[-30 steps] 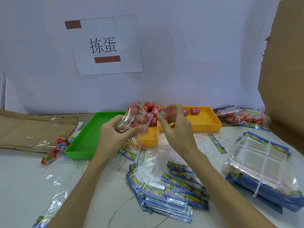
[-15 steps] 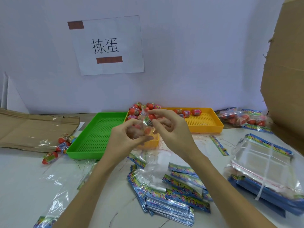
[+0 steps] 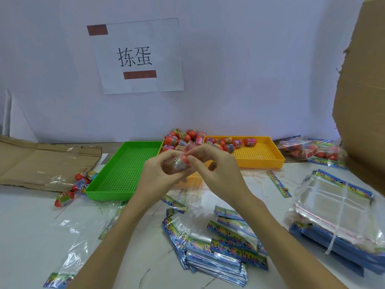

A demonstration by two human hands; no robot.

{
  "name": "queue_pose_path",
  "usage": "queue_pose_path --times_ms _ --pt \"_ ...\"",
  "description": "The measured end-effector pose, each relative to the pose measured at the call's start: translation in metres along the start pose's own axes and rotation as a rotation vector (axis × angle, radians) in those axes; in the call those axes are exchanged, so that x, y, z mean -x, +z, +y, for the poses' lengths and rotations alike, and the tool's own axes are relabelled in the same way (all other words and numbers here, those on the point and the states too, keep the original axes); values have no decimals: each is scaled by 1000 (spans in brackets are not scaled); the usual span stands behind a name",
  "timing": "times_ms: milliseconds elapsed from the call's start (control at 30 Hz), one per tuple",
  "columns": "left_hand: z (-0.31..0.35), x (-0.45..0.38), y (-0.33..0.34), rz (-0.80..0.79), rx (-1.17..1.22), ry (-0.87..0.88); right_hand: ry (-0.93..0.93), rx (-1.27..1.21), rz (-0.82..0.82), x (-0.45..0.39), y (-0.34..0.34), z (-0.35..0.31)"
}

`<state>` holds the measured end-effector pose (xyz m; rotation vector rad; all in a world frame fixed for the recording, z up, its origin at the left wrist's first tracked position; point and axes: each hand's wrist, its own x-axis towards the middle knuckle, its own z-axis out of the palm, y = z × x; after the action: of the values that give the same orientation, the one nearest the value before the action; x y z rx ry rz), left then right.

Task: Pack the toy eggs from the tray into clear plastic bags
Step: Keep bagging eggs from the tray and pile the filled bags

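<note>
White table point(image 3: 31, 226) | red toy egg point(image 3: 183, 159) in crinkled clear bag point(image 3: 179, 163) | both grips pinching bag

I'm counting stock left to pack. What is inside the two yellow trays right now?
Toy eggs: a heap in the left yellow tray, a few eggs along the back of the right yellow tray. Both hands hide the left tray's front, so no full count.

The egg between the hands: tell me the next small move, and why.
Probably push the toy egg deeper into the clear bag. Both the left hand and the right hand pinch them together above the yellow tray, and film only partly wraps the egg.
</note>
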<state>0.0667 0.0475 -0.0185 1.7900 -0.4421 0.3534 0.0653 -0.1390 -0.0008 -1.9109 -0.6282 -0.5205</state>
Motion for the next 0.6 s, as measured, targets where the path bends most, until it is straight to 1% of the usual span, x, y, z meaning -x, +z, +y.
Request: queue_pose_path --times_ms 67,200,267,300,367,433,467,533,600 --pt "1 1 0 -14 10 9 -7 6 -56 1 3 -1" --pt "-2 2 3 -18 -70 -29 151 -39 -240 6 12 1" --pt "-4 1 2 -9 -66 -52 189 -81 -248 5 12 2" --pt "-4 1 2 19 -68 -53 191 -117 -218 4 9 3" --pt "-4 -2 -1 116 -73 -71 174 -148 -106 0 3 8" --pt "-8 -6 -6 242 -102 -105 166 -97 -15 -2 -1 17" --pt "-11 -8 -9 295 -129 -120 168 -52 -5 -2 -1 22" --pt "-15 -10 -13 364 -139 -147 163 64 -58 0 2 32" --pt "-14 -9 -14 410 -82 -168 156 205 -174 2 10 40"
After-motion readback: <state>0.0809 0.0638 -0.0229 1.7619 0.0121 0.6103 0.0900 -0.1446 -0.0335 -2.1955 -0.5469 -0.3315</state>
